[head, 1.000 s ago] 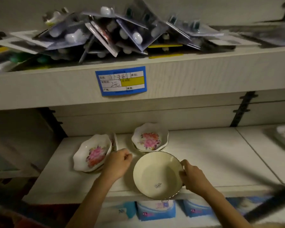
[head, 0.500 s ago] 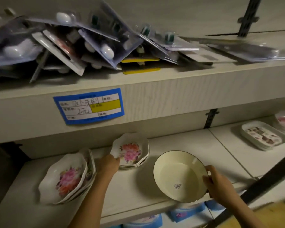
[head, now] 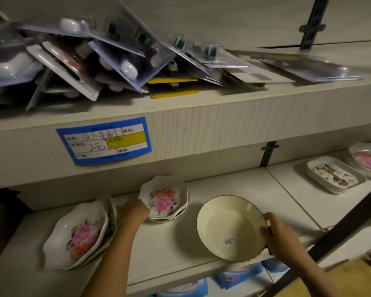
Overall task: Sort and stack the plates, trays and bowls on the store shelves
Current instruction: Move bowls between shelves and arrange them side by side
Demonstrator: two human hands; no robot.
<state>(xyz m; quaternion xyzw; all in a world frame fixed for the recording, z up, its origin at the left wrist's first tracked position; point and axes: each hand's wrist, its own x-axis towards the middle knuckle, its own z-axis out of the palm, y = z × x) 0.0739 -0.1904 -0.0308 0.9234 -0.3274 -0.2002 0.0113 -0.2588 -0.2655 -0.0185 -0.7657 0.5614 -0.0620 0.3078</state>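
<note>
A cream bowl (head: 229, 226) with a dark rim and a barcode sticker stands tilted at the front edge of the lower shelf (head: 163, 249). My right hand (head: 281, 236) grips its right rim. My left hand (head: 134, 213) rests against the left side of a small stack of scalloped floral dishes (head: 166, 198) behind the bowl; whether it grips the stack is unclear. A second stack of floral dishes (head: 79, 234) leans tilted at the left of the shelf.
Rectangular patterned trays (head: 334, 174) and more floral plates (head: 368, 159) sit on the shelf to the right. The upper shelf holds a heap of blister packs (head: 107, 58) above a blue price label (head: 105, 140). A dark diagonal bar (head: 338, 234) crosses the lower right. Blue packs (head: 240, 275) lie below.
The view has swung right, bringing the trays on the right into sight. My left hand has reached from beside the bowl to the back floral stack. My right hand keeps its hold on the bowl.
</note>
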